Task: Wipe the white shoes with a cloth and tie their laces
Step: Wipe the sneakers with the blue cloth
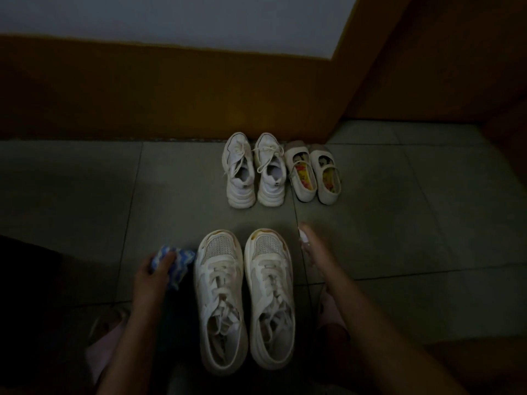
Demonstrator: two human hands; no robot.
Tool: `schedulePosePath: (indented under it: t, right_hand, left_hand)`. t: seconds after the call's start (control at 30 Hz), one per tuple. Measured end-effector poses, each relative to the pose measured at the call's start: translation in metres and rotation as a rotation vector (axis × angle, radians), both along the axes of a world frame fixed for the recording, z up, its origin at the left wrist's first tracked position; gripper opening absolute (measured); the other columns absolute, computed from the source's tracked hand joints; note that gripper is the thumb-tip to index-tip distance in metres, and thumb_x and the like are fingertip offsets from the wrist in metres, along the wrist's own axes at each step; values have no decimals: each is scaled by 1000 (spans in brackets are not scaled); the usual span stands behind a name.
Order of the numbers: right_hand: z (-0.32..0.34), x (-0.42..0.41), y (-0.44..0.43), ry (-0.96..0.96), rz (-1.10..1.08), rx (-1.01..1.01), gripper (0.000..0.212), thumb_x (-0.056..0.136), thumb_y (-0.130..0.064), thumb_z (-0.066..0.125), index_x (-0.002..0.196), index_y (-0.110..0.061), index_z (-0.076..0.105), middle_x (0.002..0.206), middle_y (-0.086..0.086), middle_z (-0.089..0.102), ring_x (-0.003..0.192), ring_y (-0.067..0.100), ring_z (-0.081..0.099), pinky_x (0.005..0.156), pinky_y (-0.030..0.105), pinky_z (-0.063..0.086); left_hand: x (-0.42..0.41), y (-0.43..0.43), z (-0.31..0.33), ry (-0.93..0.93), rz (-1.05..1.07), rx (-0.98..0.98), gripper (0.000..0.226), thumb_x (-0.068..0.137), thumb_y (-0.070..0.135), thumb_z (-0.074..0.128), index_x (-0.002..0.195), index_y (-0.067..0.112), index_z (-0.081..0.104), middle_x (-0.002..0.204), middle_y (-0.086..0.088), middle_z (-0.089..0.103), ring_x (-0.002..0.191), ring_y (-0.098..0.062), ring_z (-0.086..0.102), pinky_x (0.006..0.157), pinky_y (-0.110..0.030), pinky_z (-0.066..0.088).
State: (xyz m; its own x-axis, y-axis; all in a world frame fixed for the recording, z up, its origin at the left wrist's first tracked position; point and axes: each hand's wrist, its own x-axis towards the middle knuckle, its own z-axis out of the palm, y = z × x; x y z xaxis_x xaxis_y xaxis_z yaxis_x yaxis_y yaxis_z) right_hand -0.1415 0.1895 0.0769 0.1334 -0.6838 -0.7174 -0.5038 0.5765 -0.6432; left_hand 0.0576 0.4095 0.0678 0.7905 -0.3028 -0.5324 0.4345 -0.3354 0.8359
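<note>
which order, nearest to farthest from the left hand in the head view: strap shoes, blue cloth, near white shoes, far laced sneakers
1. blue cloth, held in the left hand
2. near white shoes, just to its right
3. far laced sneakers, ahead by the wall
4. strap shoes, farthest right

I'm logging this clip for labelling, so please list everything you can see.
near sneakers: two, white, on the floor, nearest the person
far sneakers: two, white, by the wall
strap shoes: two, cream, patterned insoles, right of the far sneakers
cloth: one, blue-and-white, in the left hand
floor: grey tiles
wall: brown below, white above
left hand: grips the cloth, left of the near sneakers
right hand: right of the near sneakers, grip unclear
</note>
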Motion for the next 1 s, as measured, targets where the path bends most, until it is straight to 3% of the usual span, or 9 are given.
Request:
schedulePosePath:
  t: [0.07, 0.23, 0.3, 0.43, 0.53, 0.63, 0.7, 0.87, 1.0]
  right_hand:
    - [-1, -3, 3, 2, -23, 80, 40, 85, -52, 54, 104, -18, 63, 97, 0, 60, 87, 17, 54, 69, 30, 38]
    - [-7, -13, 16, -27, -28, -17, 23, 89, -34, 57, 75, -17, 62, 72, -2, 58, 70, 13, 53, 57, 22, 37]
    - [-10, -16, 22, -6, -23, -75, 24, 87, -34, 59, 72, -16, 62, 67, 0, 56, 69, 16, 52, 56, 24, 36]
    - [-12, -19, 23, -17, -69, -105, 29, 87, -36, 59, 66, -17, 58, 60, 0, 50, 59, 14, 44, 54, 25, 32]
    - [-7, -13, 18, -46, -69, -85, 26, 86, -42, 61, 76, -18, 61, 70, 1, 56, 61, 12, 47, 55, 26, 37]
    - [-6, -5, 11, -60, -30, -93, 26, 84, -38, 64, 79, -13, 64, 81, 5, 61, 76, 16, 55, 71, 29, 45]
    - [-6, -2, 9, -29, 24, -133, 31, 85, -33, 63, 74, -5, 64, 73, 5, 57, 73, 17, 53, 62, 26, 39]
    - [-13, -8, 9, 22, 46, -168, 28, 86, -32, 61, 65, -14, 57, 66, 3, 52, 69, 17, 49, 59, 27, 35]
    - [-10, -11, 8, -42, -17, -131, 27, 85, -39, 63, 83, -12, 64, 78, 4, 58, 75, 15, 54, 66, 26, 40]
  left_hand:
    - [-2, -1, 2, -4, -4, 8, 26, 93, 13, 55, 113, -4, 59, 74, -4, 58, 42, 4, 56, 41, -11, 44]
    - [-4, 1, 12, -10, -19, -5, 20, 93, 13, 53, 109, 1, 59, 61, 2, 64, 46, -1, 59, 42, -10, 44]
    - [-6, 1, 16, -20, -27, -5, 11, 94, 10, 51, 102, 4, 56, 45, 10, 62, 41, 4, 56, 39, -9, 42]
    - [-9, -1, 20, -31, -10, 3, 6, 94, 8, 51, 97, 6, 56, 39, 18, 58, 38, 6, 54, 37, -7, 39]
    - [-8, 0, 20, -48, -9, 13, 15, 93, 10, 52, 106, 2, 56, 53, 8, 64, 43, 1, 57, 43, -10, 44]
    - [-5, 3, 15, -21, 9, -7, 25, 93, 13, 54, 112, -3, 57, 78, -10, 60, 45, 0, 58, 44, -11, 44]
    - [-5, 3, 14, -1, 9, -11, 25, 93, 13, 54, 111, -4, 57, 72, -7, 63, 46, -3, 59, 41, -9, 43]
    - [-3, 5, 12, 10, 12, -5, 29, 93, 12, 54, 114, -7, 57, 61, 1, 62, 40, 5, 56, 39, -8, 43]
    - [-2, 6, 10, 7, 13, -23, 26, 93, 12, 53, 112, -6, 57, 61, 2, 62, 40, 4, 56, 38, -10, 43]
